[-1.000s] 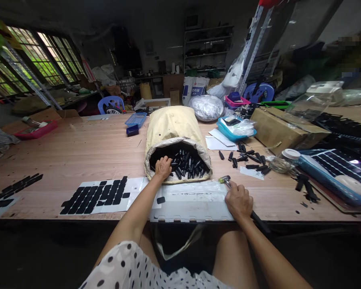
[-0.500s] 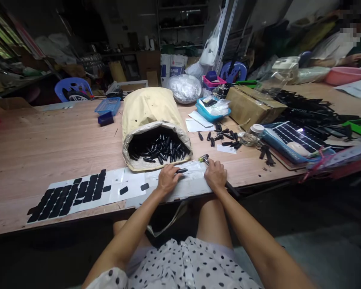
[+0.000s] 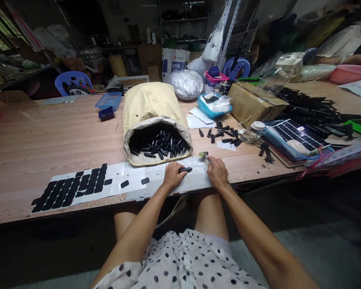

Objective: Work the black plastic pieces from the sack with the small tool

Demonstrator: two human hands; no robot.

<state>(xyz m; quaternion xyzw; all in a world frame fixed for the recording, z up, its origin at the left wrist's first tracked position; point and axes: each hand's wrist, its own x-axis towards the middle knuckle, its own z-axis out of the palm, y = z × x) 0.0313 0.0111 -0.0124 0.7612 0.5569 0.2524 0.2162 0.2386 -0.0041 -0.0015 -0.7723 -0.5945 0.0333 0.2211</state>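
Note:
My left hand (image 3: pixel 172 175) is closed round a slim black plastic piece (image 3: pixel 185 170), whose tapered end points right over the pale board (image 3: pixel 195 179) at the table's front edge. In my right hand (image 3: pixel 217 171) is a small hammer (image 3: pixel 203 154) with a yellow-green face, its head just beyond and right of the black piece, not touching it. Directly behind my hands lies a cream sack (image 3: pixel 152 100), mouth facing me, with many similar black pieces (image 3: pixel 168 145) inside. My right fist covers most of the hammer's handle.
Black rounded stickers (image 3: pixel 60 192) on white sheets lie to the left. Loose black pieces (image 3: pixel 227 140) are scattered right of the sack, before a cardboard box (image 3: pixel 252 102) and a blue tray (image 3: pixel 212 110). A heap of black parts (image 3: pixel 307 106) lies far right, near another person's arm.
The view has shifted slightly. My left hand has turned a little, and more of the black piece shows beyond its fingers. The hammer stays in my right hand, its handle's rear end now less visible.

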